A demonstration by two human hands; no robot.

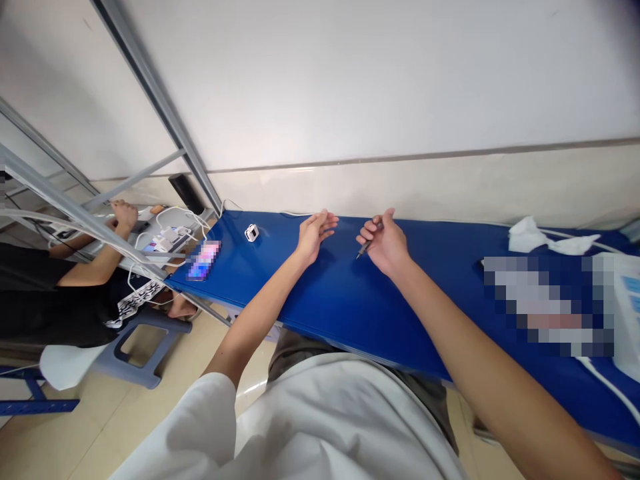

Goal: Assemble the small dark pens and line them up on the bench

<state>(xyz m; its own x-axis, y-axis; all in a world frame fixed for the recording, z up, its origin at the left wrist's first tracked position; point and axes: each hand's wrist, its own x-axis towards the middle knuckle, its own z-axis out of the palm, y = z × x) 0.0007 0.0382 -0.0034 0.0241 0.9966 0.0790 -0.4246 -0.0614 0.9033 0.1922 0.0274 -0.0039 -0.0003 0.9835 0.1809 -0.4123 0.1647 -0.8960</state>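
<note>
My right hand point(387, 241) is closed around a dark, slim pen point(365, 249), whose tip points down and to the left over the blue tabletop point(340, 313). To its left, my left hand point(315, 235) hangs over the same surface with its fingers stretched out and apart, palm turned toward the right hand. Nothing shows in the left hand. The two hands do not touch. Part of the pen is hidden by the right fingers.
A small white and black device point(251, 232) and a phone point(204, 261) lie on the left. Crumpled white tissue point(527, 235), a blurred-out object point(540, 300) and a white cable point(610, 390) are on the right. A metal frame post point(165, 113) separates another person point(55, 293) sitting at the far left.
</note>
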